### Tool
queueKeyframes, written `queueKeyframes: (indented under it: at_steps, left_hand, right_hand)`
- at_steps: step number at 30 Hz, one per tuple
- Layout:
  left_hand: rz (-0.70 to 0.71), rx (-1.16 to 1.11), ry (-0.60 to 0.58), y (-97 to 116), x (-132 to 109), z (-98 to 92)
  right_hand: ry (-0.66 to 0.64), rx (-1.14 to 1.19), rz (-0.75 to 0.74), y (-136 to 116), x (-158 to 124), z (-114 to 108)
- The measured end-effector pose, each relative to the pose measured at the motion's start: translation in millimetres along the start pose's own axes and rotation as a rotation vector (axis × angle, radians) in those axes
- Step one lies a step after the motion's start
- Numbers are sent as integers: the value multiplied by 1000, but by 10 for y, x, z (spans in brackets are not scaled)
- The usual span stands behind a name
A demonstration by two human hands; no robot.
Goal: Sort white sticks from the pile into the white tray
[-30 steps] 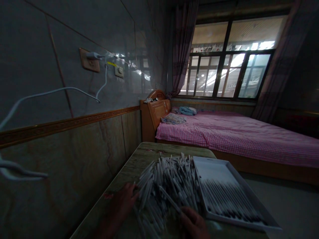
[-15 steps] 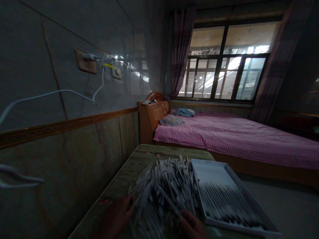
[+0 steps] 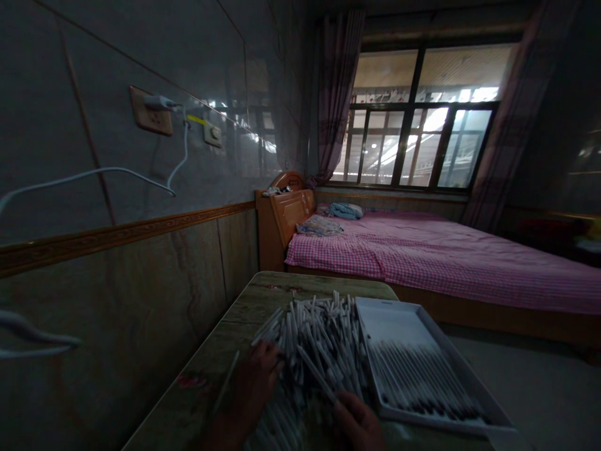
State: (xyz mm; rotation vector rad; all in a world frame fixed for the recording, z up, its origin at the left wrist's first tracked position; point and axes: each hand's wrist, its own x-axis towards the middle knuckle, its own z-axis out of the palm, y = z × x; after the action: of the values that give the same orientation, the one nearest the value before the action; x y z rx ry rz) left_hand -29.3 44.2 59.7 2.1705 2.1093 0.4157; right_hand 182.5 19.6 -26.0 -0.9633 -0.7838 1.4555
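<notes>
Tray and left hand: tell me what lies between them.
In the head view, a pile of sticks lies between left hand and tray. The right hand, holding one stick, is there too, lower down.

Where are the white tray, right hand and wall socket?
White tray (image 3: 393, 322), head view: bare floor, far end.
Right hand (image 3: 359, 423), head view: its middle.
Wall socket (image 3: 151, 119), head view: plate, below the plug.

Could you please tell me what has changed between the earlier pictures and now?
The left hand has moved right, onto the left side of the pile of white sticks. A single stick now shows left of that hand, apparently let go. The right hand still holds another stick; the white tray and its row of sticks look unchanged.
</notes>
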Motion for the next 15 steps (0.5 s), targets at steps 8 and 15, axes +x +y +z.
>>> queueKeyframes:
  at_steps: [8,15]
  left_hand:
    - [-49,102,-23,243,241,200]
    - [-105,29,2,243,278,262]
  right_hand:
    - [42,-76,-21,-41,24,-33]
    - [-14,-86,10,-31,59,-46]
